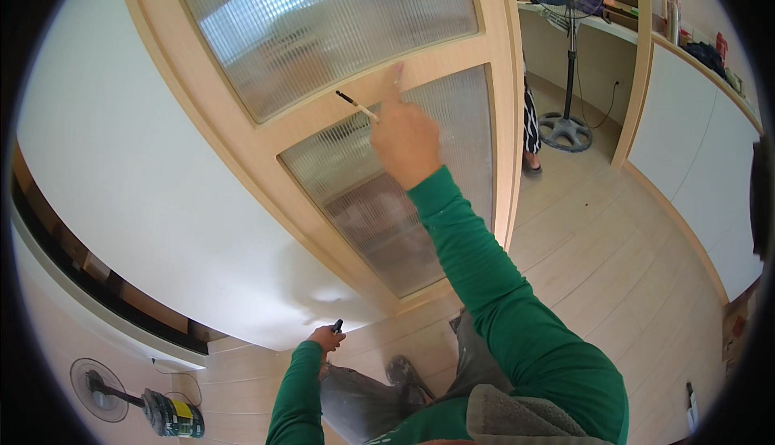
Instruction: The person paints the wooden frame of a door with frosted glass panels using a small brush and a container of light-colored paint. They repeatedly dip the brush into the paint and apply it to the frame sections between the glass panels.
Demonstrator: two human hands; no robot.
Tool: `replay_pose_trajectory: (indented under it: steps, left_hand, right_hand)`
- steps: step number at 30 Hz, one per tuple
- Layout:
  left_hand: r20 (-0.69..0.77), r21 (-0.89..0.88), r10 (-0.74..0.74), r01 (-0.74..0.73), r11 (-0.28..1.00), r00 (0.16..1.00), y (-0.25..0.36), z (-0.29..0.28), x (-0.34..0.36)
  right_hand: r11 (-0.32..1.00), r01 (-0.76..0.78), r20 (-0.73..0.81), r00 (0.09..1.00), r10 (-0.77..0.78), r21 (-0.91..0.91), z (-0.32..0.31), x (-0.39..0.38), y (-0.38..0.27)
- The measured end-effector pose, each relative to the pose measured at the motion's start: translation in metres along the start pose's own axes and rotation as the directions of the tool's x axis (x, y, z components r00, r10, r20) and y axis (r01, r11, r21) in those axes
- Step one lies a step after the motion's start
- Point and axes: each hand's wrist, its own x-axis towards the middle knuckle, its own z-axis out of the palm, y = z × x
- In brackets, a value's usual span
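My right hand [406, 140] is raised in front of a wooden door [278, 140] with ribbed glass panes. Its index finger is stretched out at the rail between the two panes; whether it touches the wood I cannot tell. The other fingers are curled round a thin pale stick with a dark tip [355, 104], which looks like a small paintbrush. Low down by the white panel [161, 203], my left hand [325, 338] grips a small black flashlight [337, 326]. A bright patch of light lies on the panel near it.
A standing fan [570, 66] and part of another person's leg [530, 126] show beyond the door's right edge. White cabinets [686, 138] with items on top line the right. Another fan [105, 388] stands at lower left. A dark slot [105, 275] runs beside the panel.
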Motion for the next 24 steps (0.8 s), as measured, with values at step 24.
replay_pose_trajectory:
  steps: [24]
  left_hand:
    - [-0.027,0.008,0.015,-0.015,1.000,1.000,0.001,-0.006,0.007]
  right_hand:
    - [0.961,0.238,0.174,0.950,-0.260,0.139,0.017,-0.028,-0.049]
